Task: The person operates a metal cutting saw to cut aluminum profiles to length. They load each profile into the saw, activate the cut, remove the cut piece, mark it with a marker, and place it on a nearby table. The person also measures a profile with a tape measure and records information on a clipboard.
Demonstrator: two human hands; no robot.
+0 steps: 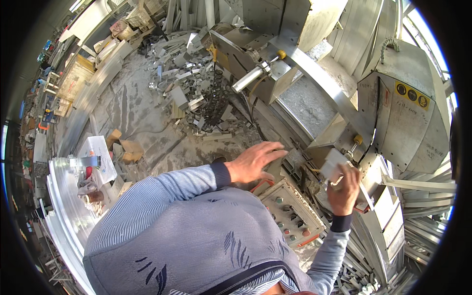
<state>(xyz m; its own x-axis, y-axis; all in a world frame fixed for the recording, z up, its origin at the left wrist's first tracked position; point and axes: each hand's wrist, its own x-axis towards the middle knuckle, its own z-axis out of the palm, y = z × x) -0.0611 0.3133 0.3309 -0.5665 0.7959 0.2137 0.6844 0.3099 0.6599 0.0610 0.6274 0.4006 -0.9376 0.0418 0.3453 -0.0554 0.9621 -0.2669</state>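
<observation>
My left hand [253,162] hovers above the near edge of the machine, with its fingers stretched out and nothing in them. On the right, my right hand [344,189] has its fingers curled round a pale block-like piece [333,163]. That piece sits beside a yellow-knobbed clamp [356,143] on the metal saw machine. Part of its lower end is hidden by my fingers. Between my hands and my body lies a control box [290,216] with several coloured buttons and dark knobs.
A long aluminium bar [327,86] runs across the machine. At right stands a large metal guard [403,113] with a yellow warning label. Metal offcuts [189,83] lie heaped on the floor beyond. Long profiles and a white box [98,157] are at left.
</observation>
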